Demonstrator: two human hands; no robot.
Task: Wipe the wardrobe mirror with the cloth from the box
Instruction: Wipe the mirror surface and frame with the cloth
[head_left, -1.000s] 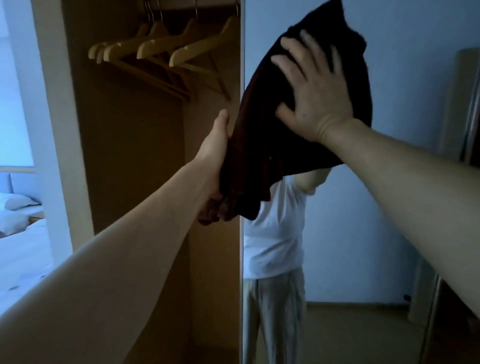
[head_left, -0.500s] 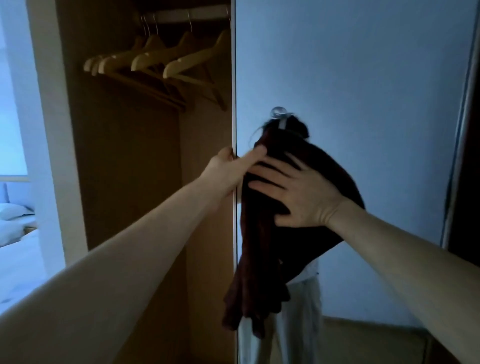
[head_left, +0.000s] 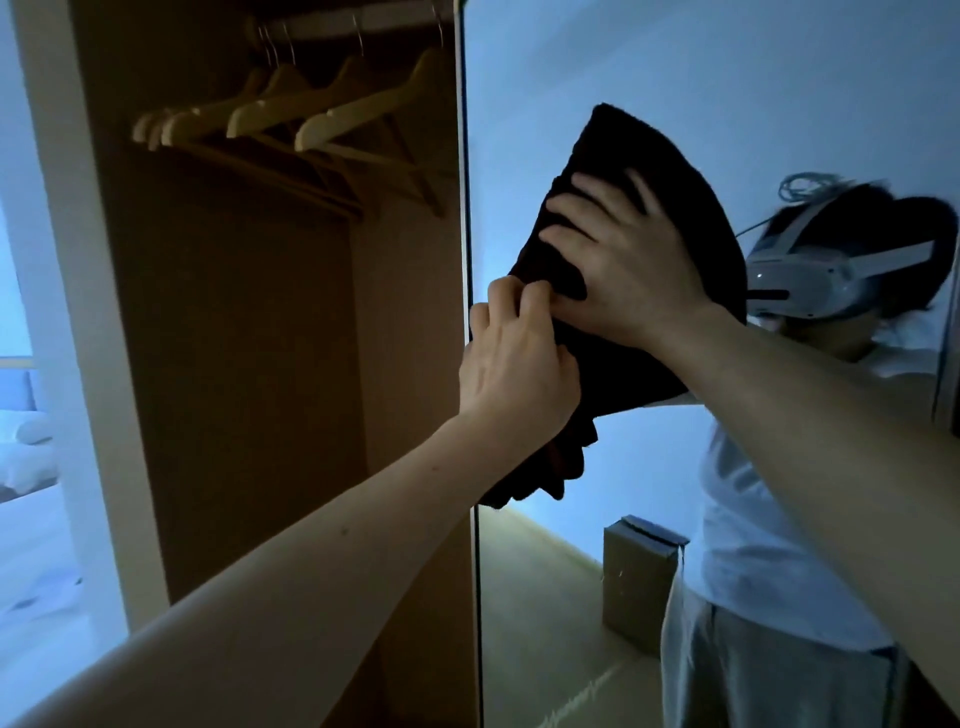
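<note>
Cloth hangs roughly upright on mirror, right hand pressing flat, left hand pinching its edge.

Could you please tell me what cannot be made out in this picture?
Head view, dim light:
- Mirror glass beneath the dark cloth: covered by the cloth and the right hand, so smears there cannot be judged.
- Left hand: fingertips buried in the cloth's edge.
- Cardboard box in the reflection: partly behind the reflected person; inside unseen.
- Wardrobe floor: hidden by the left arm.
</note>
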